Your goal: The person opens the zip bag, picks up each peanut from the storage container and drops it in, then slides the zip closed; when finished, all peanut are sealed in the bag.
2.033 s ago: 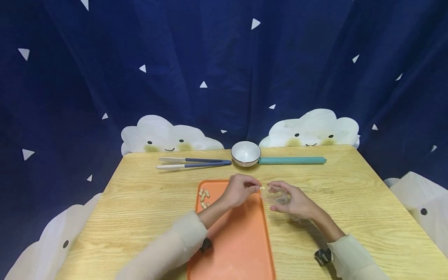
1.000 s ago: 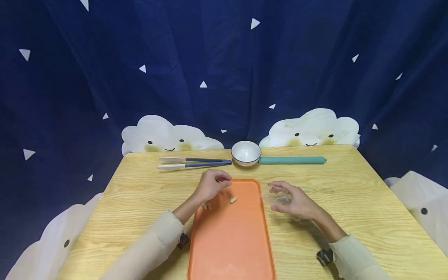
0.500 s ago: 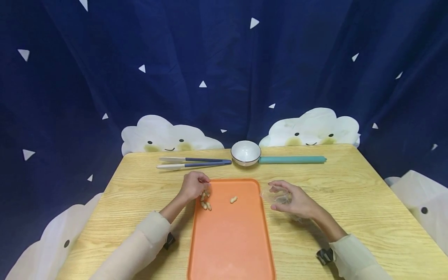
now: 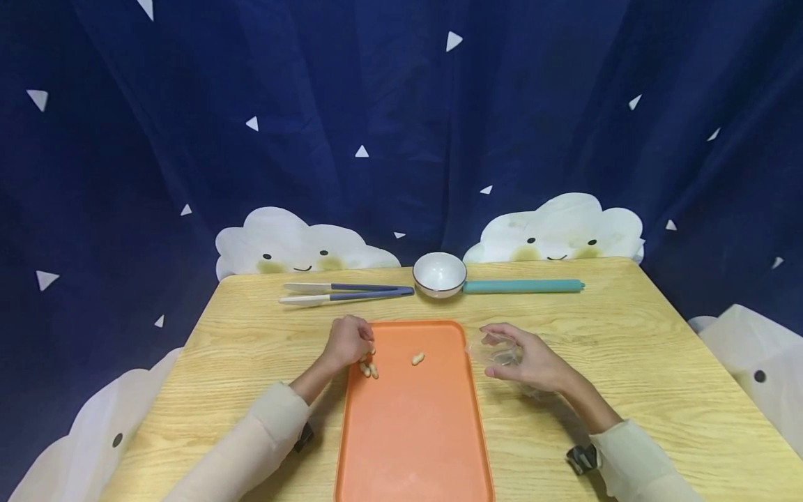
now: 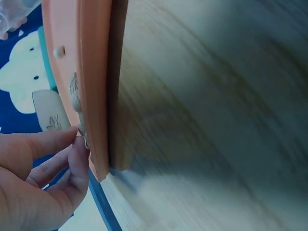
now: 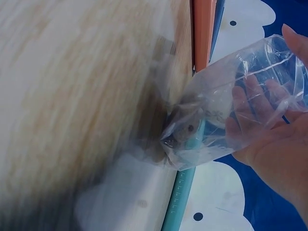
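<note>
At the far left corner of the orange tray (image 4: pixel 415 425), my left hand (image 4: pixel 348 341) pinches a peanut between thumb and forefinger. In the left wrist view, that peanut is mostly hidden by the fingertips (image 5: pixel 72 134). Several peanuts (image 4: pixel 369 370) in their shells lie just below the hand, and one more peanut (image 4: pixel 418 358) sits apart near the tray's far middle. To the right of the tray, my right hand (image 4: pixel 533 359) holds a clear plastic bag (image 6: pixel 221 115), its fingers curved round the bag with the mouth facing the tray.
Along the table's far side lie grey-blue tongs (image 4: pixel 351 293), a small white bowl (image 4: pixel 440 275) and a teal rod-shaped sealer or stick (image 4: pixel 523 286). A dark curtain (image 4: pixel 401 104) with cloud shapes hangs behind the wooden table (image 4: pixel 263 348).
My left hand has moved left from the bag's mouth to the peanuts at the tray's corner, and dipped slightly lower there. The right hand and the bag have stayed in place.
</note>
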`<state>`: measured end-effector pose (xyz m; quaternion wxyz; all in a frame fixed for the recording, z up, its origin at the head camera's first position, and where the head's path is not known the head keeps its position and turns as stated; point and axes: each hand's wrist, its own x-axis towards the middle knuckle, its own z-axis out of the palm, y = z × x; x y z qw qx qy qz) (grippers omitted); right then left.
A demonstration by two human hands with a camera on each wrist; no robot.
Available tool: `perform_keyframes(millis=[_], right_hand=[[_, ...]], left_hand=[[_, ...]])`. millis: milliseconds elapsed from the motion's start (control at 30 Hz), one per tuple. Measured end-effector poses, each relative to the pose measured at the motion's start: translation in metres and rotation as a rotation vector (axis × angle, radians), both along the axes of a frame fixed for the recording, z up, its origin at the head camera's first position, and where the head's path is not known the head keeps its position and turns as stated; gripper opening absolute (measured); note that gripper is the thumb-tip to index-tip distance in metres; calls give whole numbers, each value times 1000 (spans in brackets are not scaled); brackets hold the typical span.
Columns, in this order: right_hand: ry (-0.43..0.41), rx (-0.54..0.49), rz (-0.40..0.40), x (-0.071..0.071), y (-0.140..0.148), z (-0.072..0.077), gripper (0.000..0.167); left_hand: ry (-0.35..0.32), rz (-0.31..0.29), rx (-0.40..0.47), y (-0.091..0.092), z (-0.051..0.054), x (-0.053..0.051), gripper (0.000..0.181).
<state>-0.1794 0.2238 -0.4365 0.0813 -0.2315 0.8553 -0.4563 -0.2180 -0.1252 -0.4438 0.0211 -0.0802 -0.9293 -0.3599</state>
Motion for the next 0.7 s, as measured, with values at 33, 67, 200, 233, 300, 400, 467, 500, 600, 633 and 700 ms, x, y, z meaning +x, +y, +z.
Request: perform_keyframes(millis=[33,67,200,233,300,400,467,500,600,633,700], right_hand=[[1,2,-1,0,0,0,62],[1,4,-2,0,0,0,63],[-1,6,-4,0,0,0,63],[-2,6,-6,0,0,0,63],[0,5,-6,0,0,0,64],[4,9,-7,0,0,1,64],[5,8,-7,0,0,1,64],[4,8,-8,0,1,1,64],[2,6,-6,0,0,0,64],[2,7,-6,-1,0,0,64],[0,10,-7,-1,0,0,64]], left_hand=[[8,-6,-12,1,0,0,7],[9,-11,-23,2,0,1,7],[-3,-30,-59,5,-1,1,8],[-11,-32,-67,5,0,1,8],[-21,-36,-76,6,0,2,7],[-36,-36,-68,7,0,1,7],[-51,-32,-51,7,0,1,7],[-59,-30,-39,8,1,0,7],[-70,-31,-9,8,3,0,6],[-72,-32,4,9,5,0,5],[-75,-37,33,10,9,1,2]])
